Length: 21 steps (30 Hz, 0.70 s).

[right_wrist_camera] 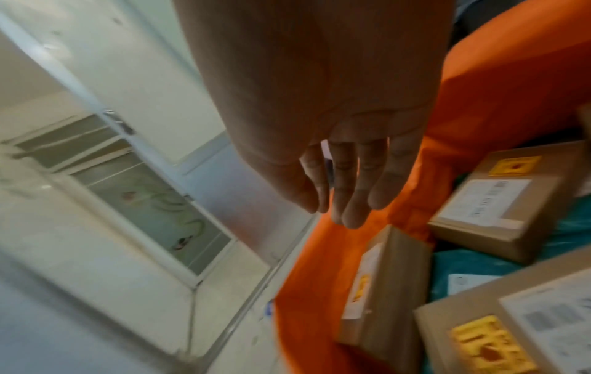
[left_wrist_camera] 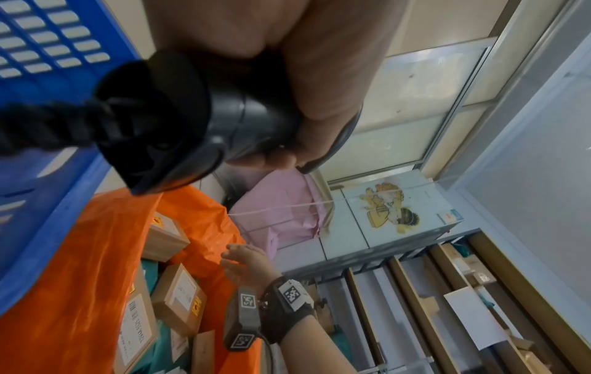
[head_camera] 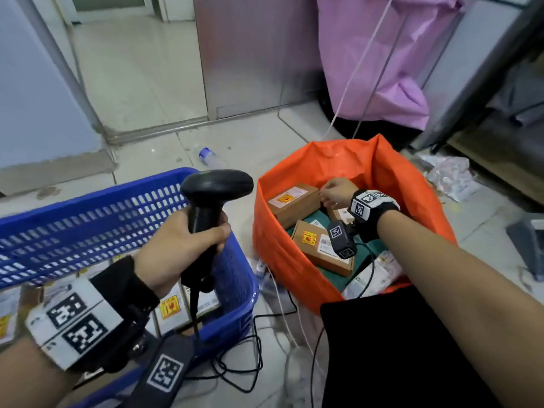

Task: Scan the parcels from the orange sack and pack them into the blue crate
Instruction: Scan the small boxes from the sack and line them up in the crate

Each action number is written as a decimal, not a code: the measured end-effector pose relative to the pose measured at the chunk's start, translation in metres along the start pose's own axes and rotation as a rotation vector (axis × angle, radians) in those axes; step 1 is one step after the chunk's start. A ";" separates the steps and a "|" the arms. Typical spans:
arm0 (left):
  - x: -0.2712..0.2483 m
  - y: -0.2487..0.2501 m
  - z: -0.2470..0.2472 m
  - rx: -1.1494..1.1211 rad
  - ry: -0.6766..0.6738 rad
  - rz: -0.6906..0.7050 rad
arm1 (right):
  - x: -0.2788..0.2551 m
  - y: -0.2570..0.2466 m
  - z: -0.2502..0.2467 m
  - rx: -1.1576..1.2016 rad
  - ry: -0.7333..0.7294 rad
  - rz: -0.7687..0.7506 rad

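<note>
Head view puts my right hand [head_camera: 335,192] inside the orange sack [head_camera: 294,266], at the far right corner of a brown parcel [head_camera: 294,203] that lies against the sack's far left wall. From above I cannot tell whether the fingers have closed on it. The right wrist view shows the fingers [right_wrist_camera: 350,202] straight and side by side, holding nothing, hanging just above that parcel's edge [right_wrist_camera: 383,278]. So I judge this as a reach, not yet a grasp.

My left hand [head_camera: 182,245] is wrapped round the handle of the black scanner [head_camera: 216,184], which stands upright over the near right corner of the blue crate [head_camera: 88,207], its head facing the sack. It is poised, not aimed at any label that I can see.

Moving outward, the sack holds more: a second brown parcel [head_camera: 322,248] with a yellow sticker near the middle, a smaller one partly hidden behind my right wrist, white mailers at the near right side, and teal wrapping beneath. The crate, left of the sack, already has a row of packed parcels [head_camera: 170,307] along its near side, partly hidden by my left forearm.

By my reckoning the job is well under way but not near done: several parcels are packed, and at least four or five items remain in the sack.
</note>
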<state>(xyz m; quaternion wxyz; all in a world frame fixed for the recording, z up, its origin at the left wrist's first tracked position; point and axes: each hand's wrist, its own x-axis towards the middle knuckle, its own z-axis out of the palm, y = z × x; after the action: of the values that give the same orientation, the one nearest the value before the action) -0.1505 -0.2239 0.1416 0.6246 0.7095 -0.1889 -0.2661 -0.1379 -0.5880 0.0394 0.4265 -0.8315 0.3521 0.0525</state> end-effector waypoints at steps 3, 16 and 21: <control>0.015 -0.004 0.011 0.019 -0.036 -0.042 | 0.022 0.057 0.001 -0.080 0.037 0.099; 0.055 -0.031 0.043 0.031 -0.126 -0.137 | 0.074 0.192 -0.001 -0.497 0.000 0.346; 0.066 -0.044 0.048 -0.020 -0.109 -0.165 | 0.062 0.204 0.014 -0.484 -0.149 0.365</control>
<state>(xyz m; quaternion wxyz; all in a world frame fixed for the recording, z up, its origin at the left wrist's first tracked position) -0.1312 -0.2946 0.0850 0.5963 0.7008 -0.1612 -0.3567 -0.2170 -0.6907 -0.1306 0.2242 -0.8258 0.4407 0.2714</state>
